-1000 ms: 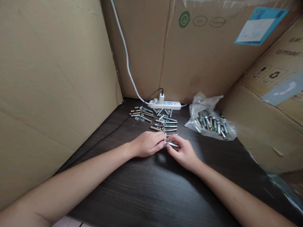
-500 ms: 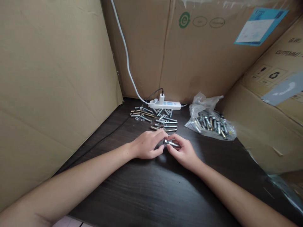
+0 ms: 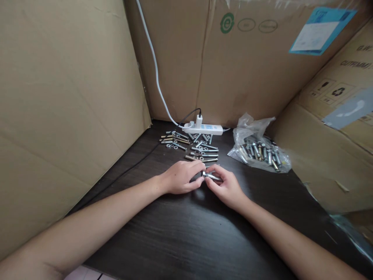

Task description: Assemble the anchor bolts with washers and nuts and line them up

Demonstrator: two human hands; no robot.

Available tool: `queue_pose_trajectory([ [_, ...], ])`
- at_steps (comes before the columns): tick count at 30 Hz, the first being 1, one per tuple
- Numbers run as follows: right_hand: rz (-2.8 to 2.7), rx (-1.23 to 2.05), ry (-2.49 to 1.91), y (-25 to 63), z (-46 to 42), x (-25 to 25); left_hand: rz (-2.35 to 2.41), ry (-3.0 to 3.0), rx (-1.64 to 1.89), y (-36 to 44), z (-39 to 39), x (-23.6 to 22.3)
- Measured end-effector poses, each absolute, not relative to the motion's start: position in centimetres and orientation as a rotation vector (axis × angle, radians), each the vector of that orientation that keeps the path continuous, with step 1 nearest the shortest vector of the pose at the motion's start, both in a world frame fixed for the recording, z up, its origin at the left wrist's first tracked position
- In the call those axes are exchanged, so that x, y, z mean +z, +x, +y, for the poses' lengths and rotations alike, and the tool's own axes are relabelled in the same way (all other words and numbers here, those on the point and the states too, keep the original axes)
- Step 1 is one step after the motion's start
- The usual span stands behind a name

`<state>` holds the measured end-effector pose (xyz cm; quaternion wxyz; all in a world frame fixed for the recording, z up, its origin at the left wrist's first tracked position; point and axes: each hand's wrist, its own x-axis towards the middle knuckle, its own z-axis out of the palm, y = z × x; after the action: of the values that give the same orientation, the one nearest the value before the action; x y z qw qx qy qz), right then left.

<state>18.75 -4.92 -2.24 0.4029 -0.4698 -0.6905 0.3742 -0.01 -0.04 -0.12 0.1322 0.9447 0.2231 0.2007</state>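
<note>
One metal bolt (image 3: 214,177) in work, about midway between the tabletop's left and right edges, nearer the far edge than the near one. Lies roughly crosswise, with the nut (image 3: 204,174) at its left end. Right hand (image 3: 213,177) grips the shank, thumb on the near side, fingers on the far side. Left hand (image 3: 203,173) has thumb and fingers curved round the nut end, gap visible between thumb and palm; can't tell if the tips are clamped on it.

Just beyond both hands, toward the far edge: loose bolts (image 3: 209,160) in rough rows, washers (image 3: 175,147) mixed in among them. Some bolts are brassy, the rest silver.

Clear plastic bag (image 3: 247,123) sits toward the far right corner, more bolts (image 3: 270,157) piled inside. White power strip (image 3: 215,129) runs along the far edge behind the loose bolts, white adapter (image 3: 199,121) plugged in upright. Black cable (image 3: 131,166) goes from the adapter down the left side of the tabletop (image 3: 180,233); white cord (image 3: 155,74) rises from the strip's left end.

Cardboard boxes (image 3: 72,77) wall in the left, far and right edges.
</note>
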Motion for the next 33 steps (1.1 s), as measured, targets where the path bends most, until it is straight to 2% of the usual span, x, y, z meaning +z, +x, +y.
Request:
queue_pose_trajectory([
  [7,-1.741,0.954,-1.182,18.74,-4.92,-2.26,0.681,2.772,0.554,0.11,0.18,-0.39],
  [16,-1.754,0.940,-1.168,18.89,-4.86,-2.65,0.565,2.697,0.792,-0.24,-0.04,-0.21],
  [33,-1.751,0.942,-1.176,18.78,-4.93,-2.23,0.609,2.700,0.692,-0.01,0.05,-0.49],
])
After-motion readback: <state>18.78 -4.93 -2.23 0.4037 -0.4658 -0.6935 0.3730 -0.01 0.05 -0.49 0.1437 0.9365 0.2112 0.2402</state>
